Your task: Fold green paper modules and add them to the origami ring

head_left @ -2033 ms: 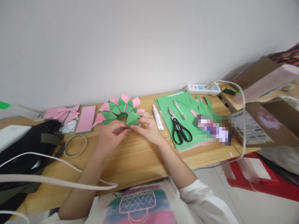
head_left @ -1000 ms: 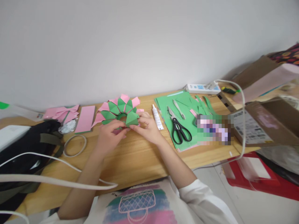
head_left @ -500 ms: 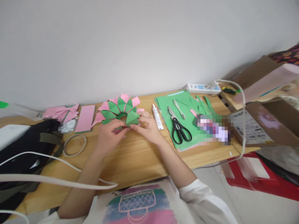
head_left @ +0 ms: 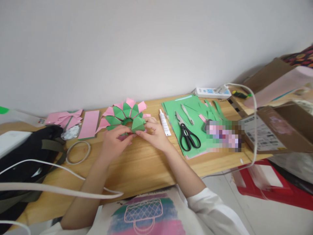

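Note:
A ring of folded green and pink paper (head_left: 119, 113) lies on the wooden table, its pink tips fanning outward. My left hand (head_left: 114, 140) pinches the ring's near edge, fingertips closed on the paper. On the other side, my right hand (head_left: 154, 133) grips a folded green section at the ring's right end, thumb in front and fingers behind. Both sets of fingertips nearly meet there, and they hide part of the near side. Just right of my right hand rests a white glue tube (head_left: 164, 123).
Black-handled scissors (head_left: 187, 135) and a craft knife (head_left: 187, 114) lie on green paper sheets (head_left: 171, 104). Pink paper strips (head_left: 89, 124), a tape ring (head_left: 78, 152) and a black bag (head_left: 31, 156) are at left. A white cable (head_left: 61, 190) crosses the front; a cardboard box (head_left: 281, 130) stands right.

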A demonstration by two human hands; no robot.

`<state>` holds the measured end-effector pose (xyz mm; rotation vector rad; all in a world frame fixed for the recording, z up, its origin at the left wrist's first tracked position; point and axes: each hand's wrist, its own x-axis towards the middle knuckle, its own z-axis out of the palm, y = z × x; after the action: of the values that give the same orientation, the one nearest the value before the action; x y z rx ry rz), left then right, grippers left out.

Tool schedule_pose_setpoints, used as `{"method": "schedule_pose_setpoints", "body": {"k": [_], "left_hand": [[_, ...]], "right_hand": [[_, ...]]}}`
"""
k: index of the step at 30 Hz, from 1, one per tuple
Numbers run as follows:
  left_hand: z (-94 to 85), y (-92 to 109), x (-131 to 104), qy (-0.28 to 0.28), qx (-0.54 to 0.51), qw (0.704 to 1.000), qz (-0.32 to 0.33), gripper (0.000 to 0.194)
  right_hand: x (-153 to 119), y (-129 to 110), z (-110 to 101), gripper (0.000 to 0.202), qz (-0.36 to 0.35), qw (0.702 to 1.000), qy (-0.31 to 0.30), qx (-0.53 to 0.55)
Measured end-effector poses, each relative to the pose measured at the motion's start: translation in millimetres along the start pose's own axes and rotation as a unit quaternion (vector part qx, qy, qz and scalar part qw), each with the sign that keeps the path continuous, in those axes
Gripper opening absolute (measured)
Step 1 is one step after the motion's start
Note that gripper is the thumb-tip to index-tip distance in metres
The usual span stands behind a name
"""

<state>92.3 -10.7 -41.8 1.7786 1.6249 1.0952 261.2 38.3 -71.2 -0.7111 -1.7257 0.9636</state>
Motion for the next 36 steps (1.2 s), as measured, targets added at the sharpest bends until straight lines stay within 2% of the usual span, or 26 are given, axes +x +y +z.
{"method": "schedule_pose_setpoints", "body": {"k": [11, 36], "left_hand": [[1.6, -1.3, -0.2, 0.000, 0.004, 1.000, -0.001, 0.011], [0.9, -1.5, -1.1, -0.003, 0.010, 1.000, 0.004, 0.014]], "right_hand": [[-0.2, -0.4, 0.2, 0.023, 0.003, 1.000, -0.001, -0.009], [0.2, -3.0, -0.9, 0.028, 0.023, 0.999, -0.008, -0.021]]}}
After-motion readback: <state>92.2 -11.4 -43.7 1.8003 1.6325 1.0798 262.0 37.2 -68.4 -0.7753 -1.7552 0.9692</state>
